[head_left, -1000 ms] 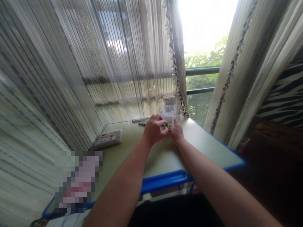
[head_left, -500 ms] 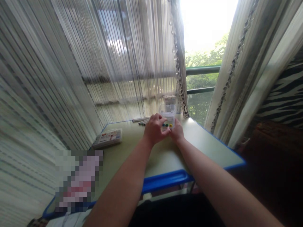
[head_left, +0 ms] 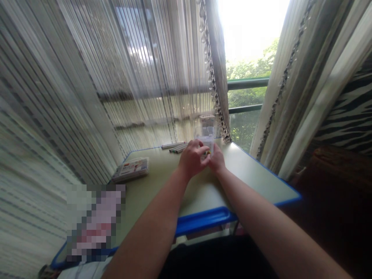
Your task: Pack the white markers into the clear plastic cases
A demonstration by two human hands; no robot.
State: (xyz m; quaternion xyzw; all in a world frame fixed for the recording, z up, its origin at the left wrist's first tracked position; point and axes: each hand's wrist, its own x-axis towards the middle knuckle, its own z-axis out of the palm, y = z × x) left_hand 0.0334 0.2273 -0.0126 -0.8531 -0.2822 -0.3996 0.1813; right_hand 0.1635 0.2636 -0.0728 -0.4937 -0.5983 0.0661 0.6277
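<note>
My left hand [head_left: 193, 160] and my right hand [head_left: 216, 161] meet at a small clear plastic box [head_left: 205, 140] near the far edge of the pale green table [head_left: 200, 190]. The left hand's fingers curl over the box's front and cover most of the small coloured pieces inside; only a speck of yellow and green shows. My right hand grips the box from below and behind, its fingers mostly hidden. A second clear container [head_left: 207, 120] stands just behind the box.
Several marker pens [head_left: 176, 147] lie at the table's far edge, left of the hands. A flat clear case [head_left: 131, 169] rests at the left side. Sheer curtains hang close behind and left; a window railing [head_left: 247, 83] is beyond. The near edge has a blue rim [head_left: 203, 221].
My left hand has closed further over the front of the box, hiding the coloured pieces that showed before. The view has shifted slightly; both arms stay in place.
</note>
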